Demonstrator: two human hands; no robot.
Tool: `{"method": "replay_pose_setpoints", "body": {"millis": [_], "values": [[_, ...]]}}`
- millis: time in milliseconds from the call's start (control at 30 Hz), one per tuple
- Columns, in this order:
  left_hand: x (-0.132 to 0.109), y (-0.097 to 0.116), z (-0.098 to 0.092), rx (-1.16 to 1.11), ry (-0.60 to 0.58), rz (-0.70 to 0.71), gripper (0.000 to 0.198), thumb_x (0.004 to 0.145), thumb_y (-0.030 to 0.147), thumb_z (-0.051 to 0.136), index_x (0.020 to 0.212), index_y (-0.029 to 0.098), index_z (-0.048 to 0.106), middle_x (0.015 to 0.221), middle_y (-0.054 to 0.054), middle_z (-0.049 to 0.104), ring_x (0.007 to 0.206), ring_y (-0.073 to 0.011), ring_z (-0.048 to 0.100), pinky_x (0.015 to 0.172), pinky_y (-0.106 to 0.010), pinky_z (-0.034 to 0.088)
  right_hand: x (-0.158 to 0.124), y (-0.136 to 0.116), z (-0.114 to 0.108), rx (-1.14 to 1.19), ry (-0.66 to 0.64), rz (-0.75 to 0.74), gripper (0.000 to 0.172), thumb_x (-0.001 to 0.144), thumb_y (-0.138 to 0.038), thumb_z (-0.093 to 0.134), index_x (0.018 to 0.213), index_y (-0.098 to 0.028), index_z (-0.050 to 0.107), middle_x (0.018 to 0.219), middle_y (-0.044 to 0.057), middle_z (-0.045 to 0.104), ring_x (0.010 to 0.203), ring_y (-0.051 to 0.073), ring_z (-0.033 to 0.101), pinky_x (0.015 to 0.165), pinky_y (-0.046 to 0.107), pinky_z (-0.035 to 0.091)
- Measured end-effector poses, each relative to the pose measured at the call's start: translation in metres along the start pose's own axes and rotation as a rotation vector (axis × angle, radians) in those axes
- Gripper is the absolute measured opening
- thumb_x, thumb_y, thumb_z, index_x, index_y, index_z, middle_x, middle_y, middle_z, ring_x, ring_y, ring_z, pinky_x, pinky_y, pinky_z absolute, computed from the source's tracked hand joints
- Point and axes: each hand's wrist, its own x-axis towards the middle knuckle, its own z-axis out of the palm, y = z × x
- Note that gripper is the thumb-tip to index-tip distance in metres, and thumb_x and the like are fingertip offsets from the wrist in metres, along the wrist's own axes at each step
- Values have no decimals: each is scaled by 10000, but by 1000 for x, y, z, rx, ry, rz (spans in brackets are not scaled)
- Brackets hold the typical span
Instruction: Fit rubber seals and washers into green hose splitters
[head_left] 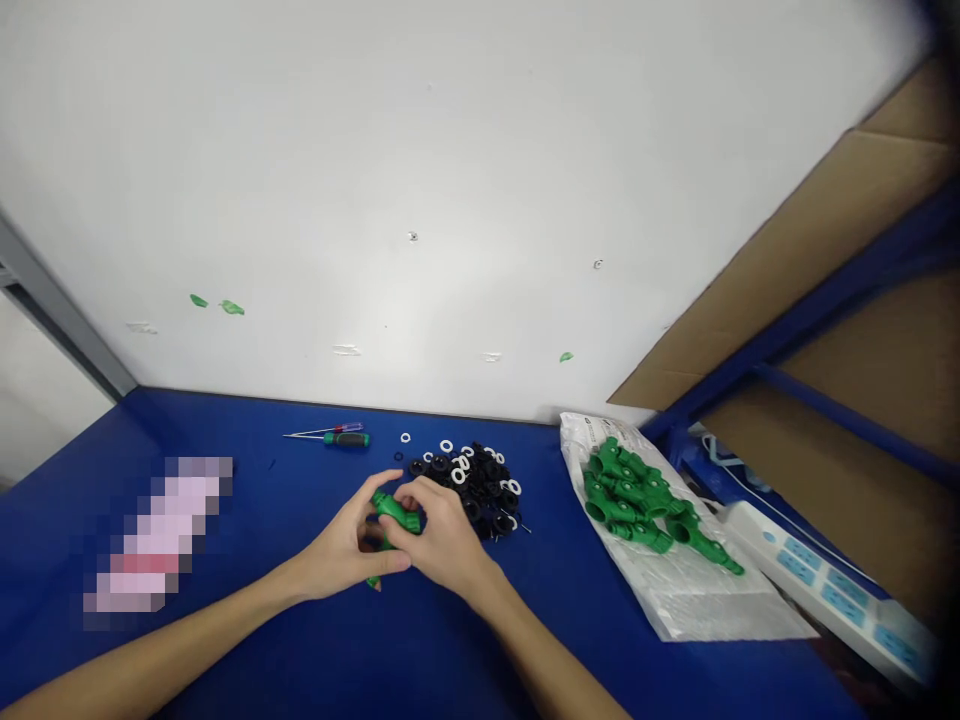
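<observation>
Between my two hands is a green plastic fitting (401,514), held just above the blue table near its middle. My left hand (349,548) curls around the fitting from the left, thumb below and forefinger above. From the right, my right hand (439,530) grips the same piece, its thumb and fingers closed at the end of it. Part of the fitting is hidden by my fingers, and a bit of green shows under the left hand. Just behind the right hand lies a pile of black rings and caps (487,490) mixed with white washers (460,476).
Two screwdrivers (346,439) lie near the white wall (450,200). On the right, several green fittings (630,490) rest on a white plastic bag (705,610). A power strip (825,585) stands beyond it. A blurred pink item (165,530) lies left on the blue table (300,660).
</observation>
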Motion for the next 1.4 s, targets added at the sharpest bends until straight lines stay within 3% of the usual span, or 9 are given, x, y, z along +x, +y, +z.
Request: {"method": "replay_pose_setpoints", "body": {"millis": [100, 233, 467, 833, 933, 1000, 1100, 1167, 1400], "values": [[-1, -7, -9, 12, 53, 17, 610, 766, 318, 763, 1250, 265, 394, 860, 19, 549, 652, -127, 590, 479, -229, 507, 3, 0, 10, 36, 0, -56, 108, 906, -192, 565, 846, -194, 656, 754, 2, 641, 662, 126, 611, 625, 225, 492], [-6, -11, -22, 19, 137, 48, 523, 823, 334, 703, 1213, 272, 360, 750, 59, 549, 550, -89, 522, 445, -191, 433, 4, 23, -2, 12, 61, -92, 172, 946, -193, 500, 879, -186, 659, 833, 46, 668, 764, 164, 633, 724, 279, 511], [-6, -15, -21, 54, 268, 56, 486, 779, 340, 748, 1118, 268, 408, 799, 67, 478, 606, -75, 463, 475, -166, 418, -3, 51, -4, -102, 171, -108, 187, 931, -185, 484, 860, -189, 657, 844, 86, 678, 812, 232, 606, 791, 391, 496], [-7, -15, -24, 85, 252, 59, 479, 760, 361, 760, 1101, 242, 446, 892, 32, 487, 647, -82, 485, 486, -178, 397, -4, 56, -4, -135, 146, -56, 219, 938, -228, 474, 860, -208, 677, 846, 88, 681, 832, 250, 601, 819, 427, 493], [-7, -12, -22, 79, 246, 68, 471, 777, 390, 741, 1112, 243, 444, 908, 27, 481, 642, -82, 489, 493, -191, 396, -5, 47, -2, -76, 114, -67, 207, 948, -245, 470, 901, -198, 666, 869, 91, 680, 828, 235, 617, 807, 407, 508], [-7, -11, -18, 62, 245, 70, 430, 850, 459, 637, 1150, 249, 412, 885, 31, 472, 587, -73, 473, 472, -201, 379, -9, 36, 2, 16, 38, -74, 193, 946, -264, 488, 1044, -197, 641, 913, 73, 681, 753, 189, 629, 723, 340, 535], [-7, -12, -11, 41, 261, 64, 392, 943, 517, 430, 1230, 268, 336, 834, 44, 445, 527, -69, 438, 452, -209, 355, -15, 18, 12, 259, -154, -25, 356, 912, -299, 557, 1256, -207, 537, 938, 43, 680, 621, 130, 606, 580, 265, 524], [-8, -13, -7, 45, 262, 62, 406, 949, 516, 421, 1258, 273, 324, 813, 51, 429, 532, -75, 430, 465, -216, 367, -19, 11, 21, 397, -232, 33, 413, 889, -311, 592, 1280, -202, 514, 929, 39, 686, 612, 129, 604, 566, 261, 518], [-9, -12, -7, 70, 261, 71, 482, 930, 474, 505, 1321, 270, 311, 830, 36, 483, 588, -93, 492, 543, -243, 434, -22, 17, 34, 538, -142, 173, 325, 904, -350, 578, 1187, -195, 614, 859, 48, 709, 720, 191, 673, 665, 311, 573]]}}
